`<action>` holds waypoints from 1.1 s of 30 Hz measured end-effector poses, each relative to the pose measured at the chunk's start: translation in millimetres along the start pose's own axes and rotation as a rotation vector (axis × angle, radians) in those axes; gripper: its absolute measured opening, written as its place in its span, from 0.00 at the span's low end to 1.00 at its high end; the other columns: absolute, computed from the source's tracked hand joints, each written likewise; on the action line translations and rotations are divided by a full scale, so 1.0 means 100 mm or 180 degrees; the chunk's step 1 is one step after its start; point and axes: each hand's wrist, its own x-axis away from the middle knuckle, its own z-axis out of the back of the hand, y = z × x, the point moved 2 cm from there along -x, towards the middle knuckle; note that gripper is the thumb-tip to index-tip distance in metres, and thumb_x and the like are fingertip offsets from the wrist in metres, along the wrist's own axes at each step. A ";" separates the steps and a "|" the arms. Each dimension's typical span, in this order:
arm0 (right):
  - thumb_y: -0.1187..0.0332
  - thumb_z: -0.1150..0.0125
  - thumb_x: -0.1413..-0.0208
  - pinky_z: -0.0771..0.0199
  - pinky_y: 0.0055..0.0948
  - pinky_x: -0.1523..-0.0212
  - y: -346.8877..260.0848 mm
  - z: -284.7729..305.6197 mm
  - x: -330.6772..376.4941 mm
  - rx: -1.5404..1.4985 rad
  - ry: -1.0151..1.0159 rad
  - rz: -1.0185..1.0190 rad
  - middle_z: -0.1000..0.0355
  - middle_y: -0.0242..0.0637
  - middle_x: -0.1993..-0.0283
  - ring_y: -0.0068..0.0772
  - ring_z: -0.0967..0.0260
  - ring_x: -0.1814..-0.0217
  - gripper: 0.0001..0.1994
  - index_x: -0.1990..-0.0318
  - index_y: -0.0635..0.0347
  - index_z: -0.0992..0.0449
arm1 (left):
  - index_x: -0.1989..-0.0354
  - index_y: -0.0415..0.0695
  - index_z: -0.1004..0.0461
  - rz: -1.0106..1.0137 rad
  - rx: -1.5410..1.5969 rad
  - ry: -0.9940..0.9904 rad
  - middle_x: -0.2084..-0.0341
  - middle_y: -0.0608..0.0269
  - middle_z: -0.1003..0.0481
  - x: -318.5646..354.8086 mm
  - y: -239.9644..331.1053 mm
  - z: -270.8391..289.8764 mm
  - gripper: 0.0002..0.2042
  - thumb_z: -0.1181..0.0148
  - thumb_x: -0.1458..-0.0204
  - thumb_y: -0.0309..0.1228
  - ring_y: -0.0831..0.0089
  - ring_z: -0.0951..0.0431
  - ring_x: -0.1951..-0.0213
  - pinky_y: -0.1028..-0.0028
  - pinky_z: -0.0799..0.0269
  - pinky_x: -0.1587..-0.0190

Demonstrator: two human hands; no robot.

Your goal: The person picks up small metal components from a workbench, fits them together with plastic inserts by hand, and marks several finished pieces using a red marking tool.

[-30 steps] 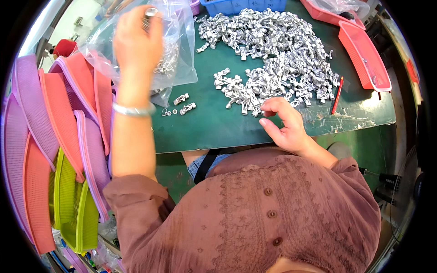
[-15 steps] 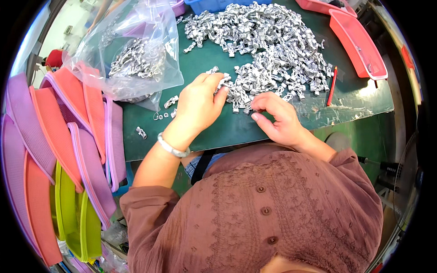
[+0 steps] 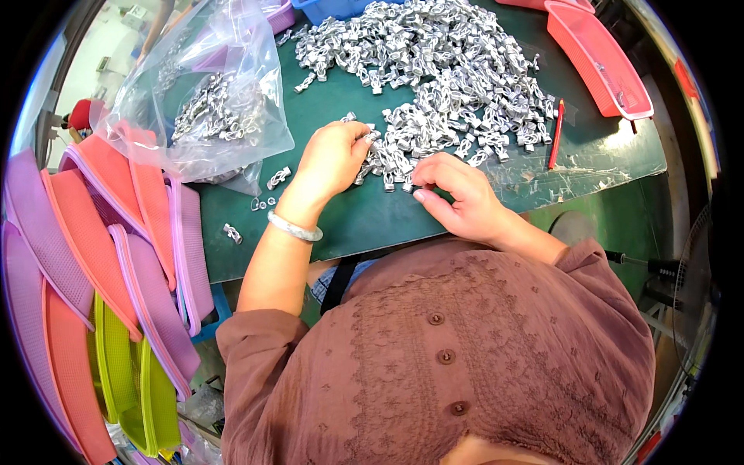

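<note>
Seems to be at the step of picking single pieces out of the pile of silver-grey looped parts [image 3: 465, 93], judging by the fingerwork along its near edge. Has the left hand [image 3: 332, 159] at the pile's near left corner, with thumb and fingers bent to a narrow gap and tips close against a few parts; cannot tell whether gripping one. Has the right hand [image 3: 461, 201] apart from the left, off to its right, with thumb and forefinger curled close together next to the nearest parts; cannot tell here either about a part between the tips. Has the pile straight ahead of both hands, spread away over the green tabletop [image 3: 356, 232].

To the left of the left hand, shows a clear plastic bag [image 3: 267, 132] with similar parts inside; nearer, beside the left wrist, a loose part [image 3: 279, 178] and some tiny rings [image 3: 263, 204]. Beyond the right hand, to its right, shows a red pencil [image 3: 556, 136].

Probably calls next for a clean pinch on one part with the left fingertips, without dragging along neighbours likely to snag by their loops. Likely calls, too, for a steady right hand close by, and for keeping the left forearm clear of the rings.
</note>
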 end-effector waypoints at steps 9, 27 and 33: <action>0.78 0.43 0.56 0.33 0.26 0.72 0.04 0.00 -0.01 -0.0039 0.0054 -0.0049 0.33 0.39 0.68 0.33 0.34 0.72 0.07 0.68 0.63 0.32 | 0.59 0.36 0.29 0.0456 0.1294 0.0736 0.72 0.62 0.26 0.14 0.00 -0.09 0.09 0.52 0.47 0.25 0.79 0.27 0.75 0.81 0.32 0.73; 0.78 0.43 0.52 0.31 0.20 0.65 0.11 -0.09 -0.01 -0.1173 0.0341 -0.0989 0.30 0.33 0.67 0.20 0.32 0.66 0.10 0.61 0.64 0.32 | 0.66 0.38 0.29 -0.0711 0.2257 0.1078 0.71 0.64 0.29 0.51 0.44 -0.33 0.06 0.49 0.51 0.18 0.79 0.30 0.69 0.82 0.35 0.68; 0.79 0.43 0.52 0.32 0.20 0.66 0.11 -0.09 -0.01 -0.1131 0.0317 -0.0894 0.30 0.32 0.68 0.20 0.32 0.66 0.10 0.61 0.64 0.32 | 0.62 0.38 0.30 -0.0571 0.2540 0.0876 0.71 0.66 0.30 0.53 0.44 -0.32 0.08 0.47 0.52 0.20 0.82 0.31 0.72 0.83 0.35 0.70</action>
